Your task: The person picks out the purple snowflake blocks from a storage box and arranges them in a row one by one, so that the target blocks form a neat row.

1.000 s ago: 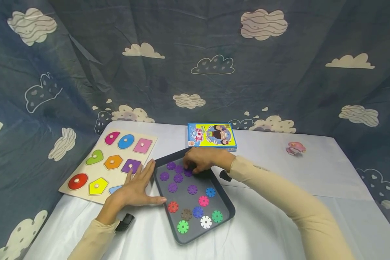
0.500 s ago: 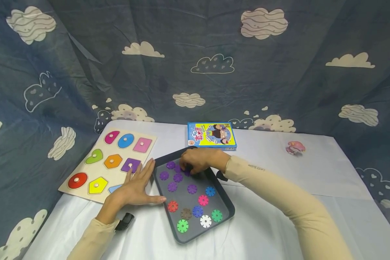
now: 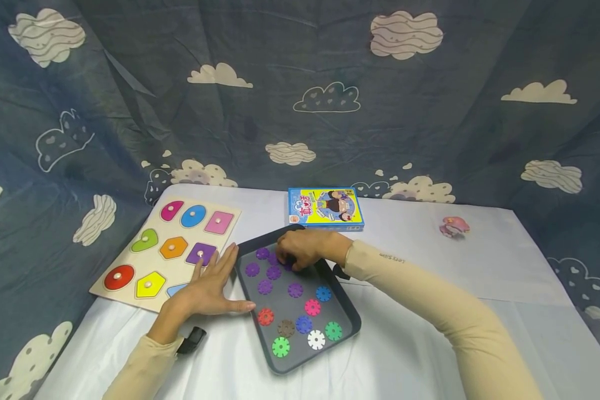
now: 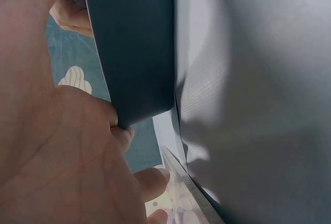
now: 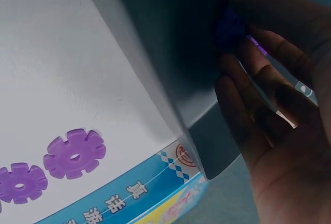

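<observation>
A dark grey tray [image 3: 305, 362] holds several notched plastic discs of different colours, with a cluster of purple ones [image 3: 273, 273] at its far end. Reaching into that end, my right hand [image 3: 304, 247] pinches a purple notched disc [image 5: 231, 27] between thumb and fingers; the hand partly hides it. My left hand [image 3: 205, 291] lies along the tray's left side with fingers spread and thumb at the rim. Its fingertips overlap the corner of a wooden shape puzzle board [image 3: 162, 266] in the head view.
Behind the tray lies a blue and yellow box [image 3: 325, 208]. Beside the tray, the right wrist view shows purple discs [image 5: 75, 153] on the white cloth, hidden by the arm in the head view. A small pink toy figure [image 3: 454, 227] stands at the right.
My right hand has shifted slightly left within the far end of the tray, over the purple discs, then stayed there. The left hand and the tray have kept their places.
</observation>
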### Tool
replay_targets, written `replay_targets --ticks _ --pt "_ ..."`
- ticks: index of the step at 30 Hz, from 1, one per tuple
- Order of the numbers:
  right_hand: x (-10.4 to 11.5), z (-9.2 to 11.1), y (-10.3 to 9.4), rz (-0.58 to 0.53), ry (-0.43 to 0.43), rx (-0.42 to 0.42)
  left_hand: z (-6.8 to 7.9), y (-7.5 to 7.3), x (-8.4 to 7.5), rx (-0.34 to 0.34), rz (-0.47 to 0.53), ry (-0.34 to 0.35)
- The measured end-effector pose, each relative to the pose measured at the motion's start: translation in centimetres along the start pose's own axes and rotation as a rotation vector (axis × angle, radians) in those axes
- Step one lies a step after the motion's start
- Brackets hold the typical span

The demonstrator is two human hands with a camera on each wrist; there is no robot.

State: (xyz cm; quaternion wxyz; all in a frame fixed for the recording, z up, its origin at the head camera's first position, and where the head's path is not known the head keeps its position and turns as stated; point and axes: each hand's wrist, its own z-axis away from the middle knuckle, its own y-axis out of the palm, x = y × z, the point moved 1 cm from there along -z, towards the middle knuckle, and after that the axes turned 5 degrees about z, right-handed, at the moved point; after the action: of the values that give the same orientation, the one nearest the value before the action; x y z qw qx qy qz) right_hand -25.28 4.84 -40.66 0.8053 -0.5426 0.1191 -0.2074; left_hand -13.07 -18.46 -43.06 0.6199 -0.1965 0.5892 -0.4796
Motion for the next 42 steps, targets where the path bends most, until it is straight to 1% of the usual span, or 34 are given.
replay_targets --ticks 10,17,24,31,37,42 --pt "0.16 -0.01 -0.04 0.009 -0.014 -0.015 0.01 0.11 -0.04 0.002 -0.009 0.004" --pt "0.31 -0.13 -0.04 0.047 -0.021 -0.026 0.09 0.04 -0.07 0.000 0.000 0.004" --pt "0.47 -0.27 0.19 0.088 -0.050 -0.033 0.00 0.16 -0.02 0.007 -0.007 -0.001" --pt "0.07 -0.08 0.25 0.090 -0.047 -0.053 0.01 0.11 -0.06 -0.001 0.002 0.011" --pt "-0.19 0.03 0.12 0.056 -0.036 -0.056 0.06 0.06 -0.01 -0.001 -0.005 0.008" --pt "-0.32 0.23 -0.12 0.058 -0.054 -0.065 0.06 0.09 -0.06 0.001 -0.008 0.005"
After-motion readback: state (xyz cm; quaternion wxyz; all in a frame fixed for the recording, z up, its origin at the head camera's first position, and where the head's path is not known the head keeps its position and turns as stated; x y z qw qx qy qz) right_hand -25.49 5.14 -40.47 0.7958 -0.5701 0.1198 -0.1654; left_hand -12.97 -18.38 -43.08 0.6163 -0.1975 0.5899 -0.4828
